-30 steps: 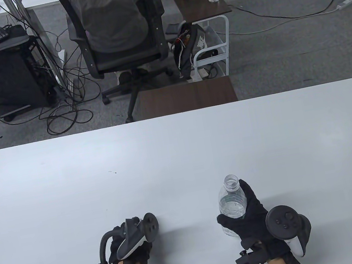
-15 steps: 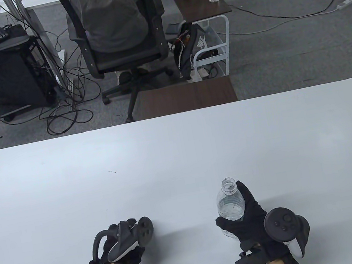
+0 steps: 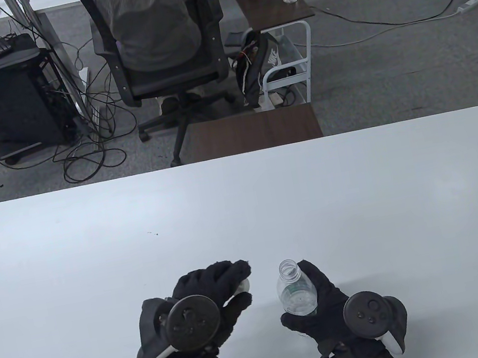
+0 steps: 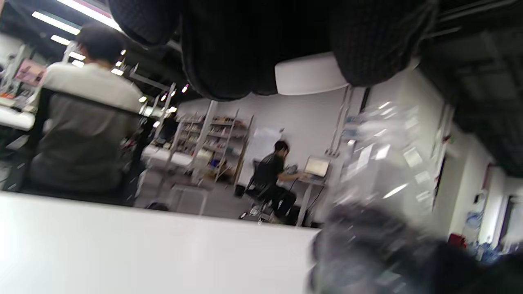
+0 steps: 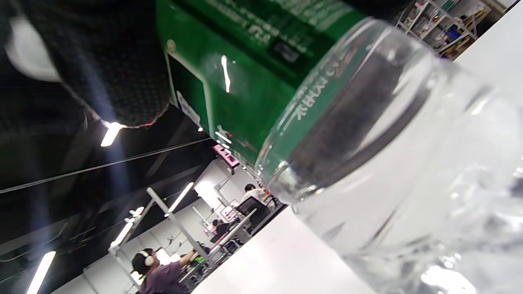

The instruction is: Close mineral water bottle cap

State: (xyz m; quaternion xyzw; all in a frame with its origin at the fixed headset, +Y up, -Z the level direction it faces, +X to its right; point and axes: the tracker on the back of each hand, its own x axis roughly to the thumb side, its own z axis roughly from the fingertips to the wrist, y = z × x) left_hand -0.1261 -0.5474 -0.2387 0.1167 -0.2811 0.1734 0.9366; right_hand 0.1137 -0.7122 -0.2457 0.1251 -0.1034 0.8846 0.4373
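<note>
While the right hand (image 3: 331,310) grips the open mineral water bottle (image 3: 296,291) upright near the table's (image 3: 93,241) front edge, fingers wrapped round its body | left hand (image 3: 216,296) just beside the neck, fingers curled, pinching a white cap (image 4: 310,75) | bottle mouth uncapped, green label (image 5: 245,73) visible in the right wrist view

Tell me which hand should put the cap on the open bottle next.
Left. The left hand pinches the white cap beside the open neck of the bottle, while the right hand grips the bottle's body and should probably just steady it.
</note>
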